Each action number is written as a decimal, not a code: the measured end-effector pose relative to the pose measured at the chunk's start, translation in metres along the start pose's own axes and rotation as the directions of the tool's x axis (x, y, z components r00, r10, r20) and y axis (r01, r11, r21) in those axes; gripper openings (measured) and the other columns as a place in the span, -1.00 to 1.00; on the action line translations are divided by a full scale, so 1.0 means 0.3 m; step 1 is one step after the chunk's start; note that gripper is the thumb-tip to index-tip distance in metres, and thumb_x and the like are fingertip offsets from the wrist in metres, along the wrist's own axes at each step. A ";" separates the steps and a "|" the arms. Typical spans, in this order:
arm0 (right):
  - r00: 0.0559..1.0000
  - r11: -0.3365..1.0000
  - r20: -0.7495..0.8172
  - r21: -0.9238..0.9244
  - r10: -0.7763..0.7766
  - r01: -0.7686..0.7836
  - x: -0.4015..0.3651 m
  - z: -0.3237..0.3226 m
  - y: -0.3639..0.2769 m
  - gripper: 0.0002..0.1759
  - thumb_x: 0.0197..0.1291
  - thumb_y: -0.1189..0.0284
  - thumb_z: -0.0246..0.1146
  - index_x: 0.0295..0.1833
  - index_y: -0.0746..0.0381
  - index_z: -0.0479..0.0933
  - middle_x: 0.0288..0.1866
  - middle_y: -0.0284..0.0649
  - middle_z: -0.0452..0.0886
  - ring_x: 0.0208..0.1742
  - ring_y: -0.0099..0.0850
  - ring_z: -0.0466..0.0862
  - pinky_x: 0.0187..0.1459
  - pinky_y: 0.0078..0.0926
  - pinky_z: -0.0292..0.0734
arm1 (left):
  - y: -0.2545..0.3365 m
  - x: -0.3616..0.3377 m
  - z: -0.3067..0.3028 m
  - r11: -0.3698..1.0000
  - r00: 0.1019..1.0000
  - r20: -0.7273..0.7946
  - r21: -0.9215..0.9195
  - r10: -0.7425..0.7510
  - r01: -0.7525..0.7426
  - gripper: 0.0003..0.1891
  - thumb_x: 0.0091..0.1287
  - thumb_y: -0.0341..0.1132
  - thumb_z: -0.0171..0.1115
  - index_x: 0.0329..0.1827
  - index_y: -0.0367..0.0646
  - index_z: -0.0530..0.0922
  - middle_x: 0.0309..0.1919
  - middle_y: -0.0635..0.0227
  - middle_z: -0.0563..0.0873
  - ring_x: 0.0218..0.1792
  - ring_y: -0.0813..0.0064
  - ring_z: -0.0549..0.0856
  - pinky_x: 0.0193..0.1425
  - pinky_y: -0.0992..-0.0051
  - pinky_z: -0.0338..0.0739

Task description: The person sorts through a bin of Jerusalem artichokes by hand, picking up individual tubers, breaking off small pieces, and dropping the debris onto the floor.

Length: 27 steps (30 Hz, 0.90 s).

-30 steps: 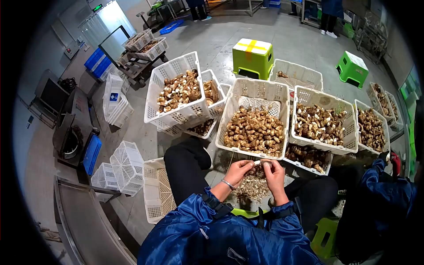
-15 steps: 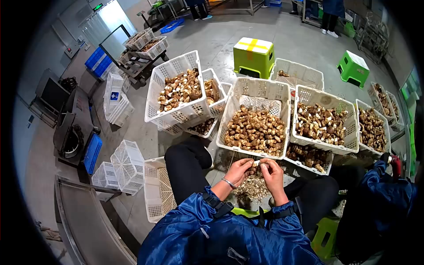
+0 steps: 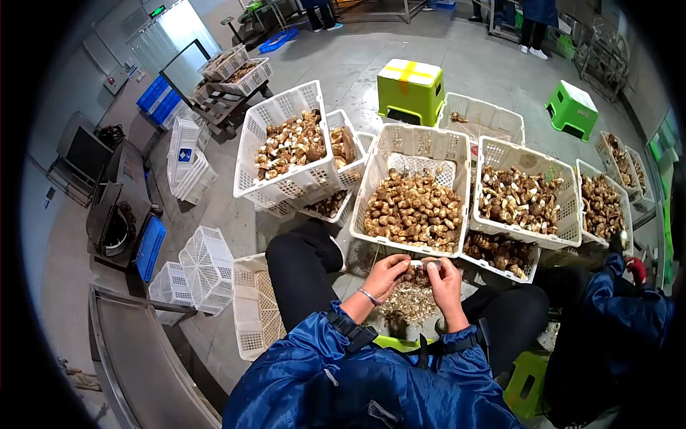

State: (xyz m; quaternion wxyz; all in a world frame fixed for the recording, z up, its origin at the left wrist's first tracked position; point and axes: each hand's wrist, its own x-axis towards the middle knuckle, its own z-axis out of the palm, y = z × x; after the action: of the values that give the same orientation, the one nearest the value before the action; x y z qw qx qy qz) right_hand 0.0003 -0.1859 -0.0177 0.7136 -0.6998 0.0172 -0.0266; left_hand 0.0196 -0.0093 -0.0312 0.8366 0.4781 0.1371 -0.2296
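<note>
A small pale-and-brown mushroom (image 3: pixel 416 266) is held between my two hands, just in front of the nearest basket. My left hand (image 3: pixel 386 279) pinches it from one side, with a band around the wrist. From the other side, the closed thumb and fingers of my right hand (image 3: pixel 446 284) meet it; the fingers partly cover it. Below my hands, a pile of pale trimmings (image 3: pixel 409 307) lies on the floor between my knees. Straight ahead, a white plastic basket (image 3: pixel 419 140) holds many brown mushrooms (image 3: pixel 414 211).
More mushroom baskets stand at the left (image 3: pixel 246 168) and right (image 3: pixel 564 239). A white basket (image 3: pixel 246 307) sits by my left leg. Green stools (image 3: pixel 410 93) stand beyond. A co-worker's blue sleeve (image 3: pixel 607 286) and red-gloved hand (image 3: pixel 635 269) are close at my right.
My right hand has shifted slightly, its fingers turning over the mushroom. My left hand stays nearly in place. The co-worker's dark-gloved hand has moved up to the basket at the right.
</note>
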 end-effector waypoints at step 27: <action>1.000 0.972 -0.025 -0.236 -0.006 -0.001 0.010 0.009 0.034 -0.82 0.24 0.43 0.28 -0.27 0.36 0.59 -0.50 -0.30 0.55 -0.39 -0.62 0.51 -0.31 -0.52 0.45 | 0.752 0.222 -0.077 0.698 0.683 -0.325 -0.092 0.654 -0.711 -0.87 0.35 -0.47 0.25 -0.10 -0.21 0.50 -0.24 0.26 0.67 -0.28 0.55 0.65 -0.18 0.58 0.63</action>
State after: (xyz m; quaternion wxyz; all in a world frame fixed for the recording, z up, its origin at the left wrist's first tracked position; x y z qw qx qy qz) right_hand 0.0037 -0.1832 -0.0279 0.6249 -0.7794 0.0286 -0.0342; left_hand 0.1926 0.0923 0.0934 0.8804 0.4295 0.0832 0.1829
